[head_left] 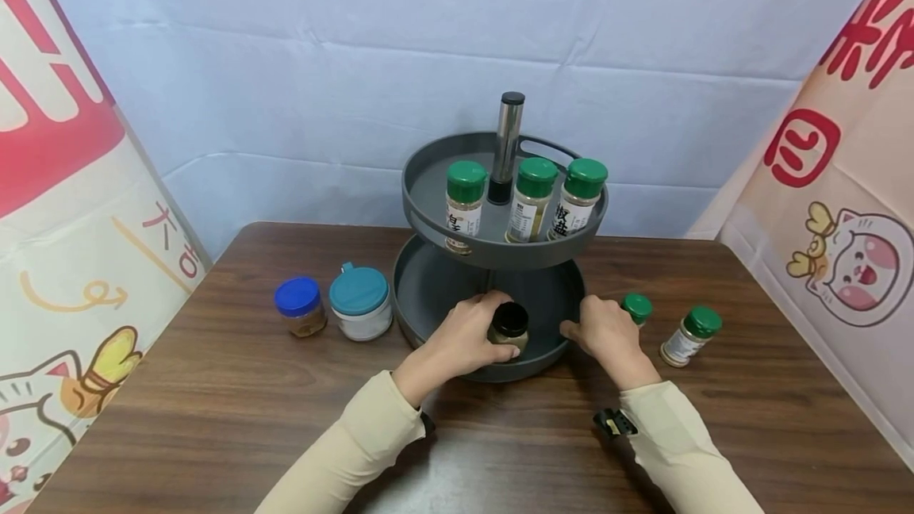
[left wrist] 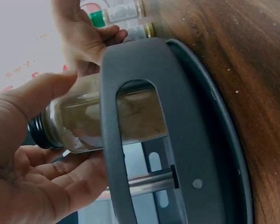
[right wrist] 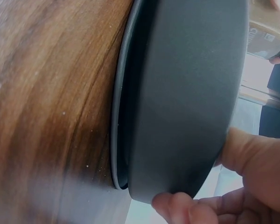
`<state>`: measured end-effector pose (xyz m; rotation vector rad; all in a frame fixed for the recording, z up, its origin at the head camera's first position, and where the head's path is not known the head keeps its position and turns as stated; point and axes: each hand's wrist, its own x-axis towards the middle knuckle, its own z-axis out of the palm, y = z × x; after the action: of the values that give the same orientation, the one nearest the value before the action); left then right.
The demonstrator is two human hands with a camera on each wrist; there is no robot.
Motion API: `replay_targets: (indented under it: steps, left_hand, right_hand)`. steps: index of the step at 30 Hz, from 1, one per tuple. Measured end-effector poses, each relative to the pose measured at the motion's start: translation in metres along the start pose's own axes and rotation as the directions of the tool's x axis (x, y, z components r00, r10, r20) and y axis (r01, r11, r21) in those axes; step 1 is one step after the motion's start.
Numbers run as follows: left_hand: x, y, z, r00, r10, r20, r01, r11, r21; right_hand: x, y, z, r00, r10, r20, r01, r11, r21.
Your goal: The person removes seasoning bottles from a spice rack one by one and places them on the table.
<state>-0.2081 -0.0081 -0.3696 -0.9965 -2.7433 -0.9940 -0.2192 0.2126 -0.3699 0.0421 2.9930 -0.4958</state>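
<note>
A two-tier grey round rack (head_left: 407,205) stands on the table. Inside the lower tray (head_left: 417,300), near its front rim, is a clear jar with a black lid (head_left: 510,320) and brownish powder. My left hand (head_left: 460,335) holds this jar, thumb on one side and fingers on the other; the left wrist view shows the jar (left wrist: 86,116) upright behind the tray's slotted wall. My right hand (head_left: 609,333) grips the lower tray's rim at the right. In the right wrist view its thumb (right wrist: 240,144) hooks over the rim while the fingertips (right wrist: 177,205) touch the outer wall.
Three green-capped spice bottles (head_left: 528,201) stand on the upper tray around a metal post (head_left: 508,141). Left of the rack are a blue-lidded jar (head_left: 300,306) and a teal-lidded white pot (head_left: 360,304). Two more green-capped bottles (head_left: 689,337) stand at the right, one partly behind my right hand.
</note>
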Motion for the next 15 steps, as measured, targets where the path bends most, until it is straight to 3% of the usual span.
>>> replay_targets:
  steps: [15]
  left_hand:
    - [0.0004, 0.0009, 0.0016, 1.000, -0.007, 0.003, 0.007, 1.000, 0.008]
  right_hand:
    - [0.0010, 0.0011, 0.0011, 1.000, -0.003, -0.007, 0.003, 1.000, 0.004]
